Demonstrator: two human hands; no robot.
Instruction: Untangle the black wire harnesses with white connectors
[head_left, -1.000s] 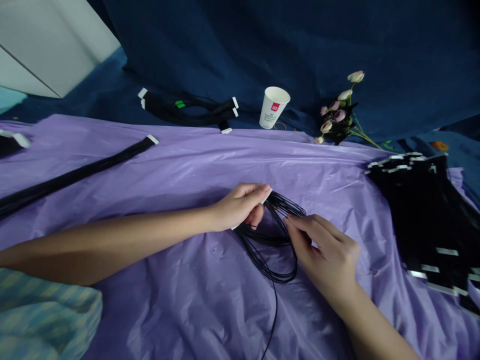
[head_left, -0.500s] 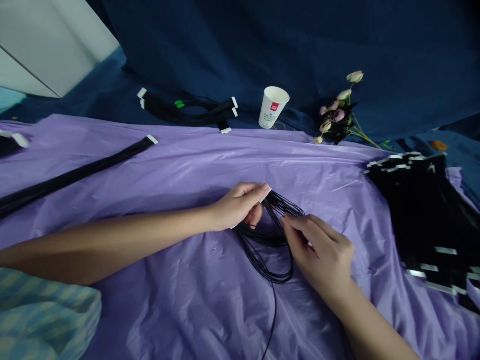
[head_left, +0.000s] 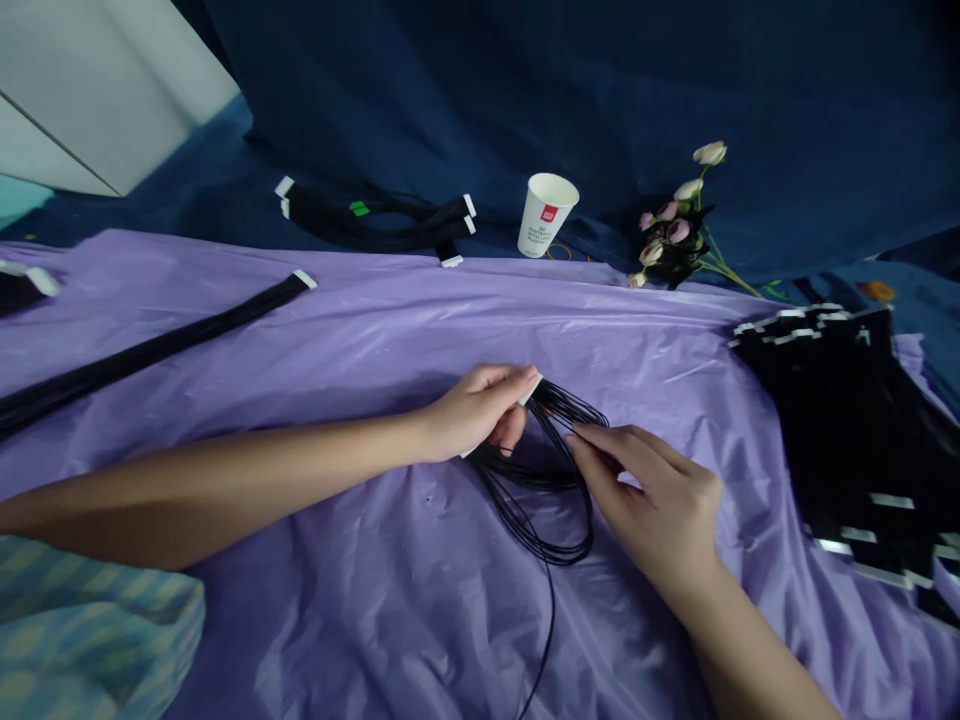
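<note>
My left hand (head_left: 480,410) is closed on a white connector (head_left: 531,388) at one end of a black wire harness (head_left: 544,548). A second white end shows just below that hand. The thin black wires fan out from the connector and loop down onto the purple sheet. My right hand (head_left: 649,490) pinches some of these wires between thumb and index finger, close to the connector. One single wire trails from the loops toward the bottom edge. Fingertips partly hide which wires are pinched.
A purple plastic sheet (head_left: 360,620) covers the surface. Behind it stand a paper cup (head_left: 547,215), artificial flowers (head_left: 675,230) and black cable bundles (head_left: 375,220). On the right lies a pile of black harnesses (head_left: 855,430); another long black harness (head_left: 165,345) lies left.
My right hand has shifted slightly to the right, and the wire loop beside it has moved a little the same way. My left hand has stayed in place.
</note>
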